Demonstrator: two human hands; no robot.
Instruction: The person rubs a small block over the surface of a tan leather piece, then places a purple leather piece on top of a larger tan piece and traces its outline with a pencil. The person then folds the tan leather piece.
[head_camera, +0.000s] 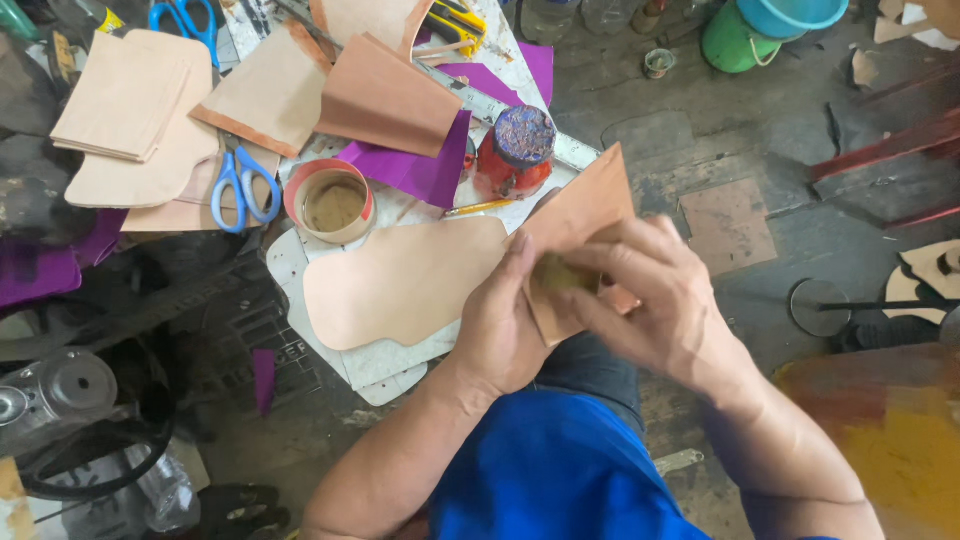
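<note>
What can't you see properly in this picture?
- Head view: the small yellowish lump pressed on the tan leather piece; the right hand fingers cover it, so its kind is unclear.
- The leather piece's lower part, hidden behind the left hand.
- The blue bucket, cut off by the top edge.

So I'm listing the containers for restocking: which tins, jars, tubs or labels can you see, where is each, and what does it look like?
Open round tin: beside the blue-handled scissors; red wall, tan contents.
Red jar: above the hands, paint-crusted purple lid.
Green bucket: top right floor.
Blue tub: beside it, cut off.
Small round can: left of bucket.
No readable label or screen.
</note>
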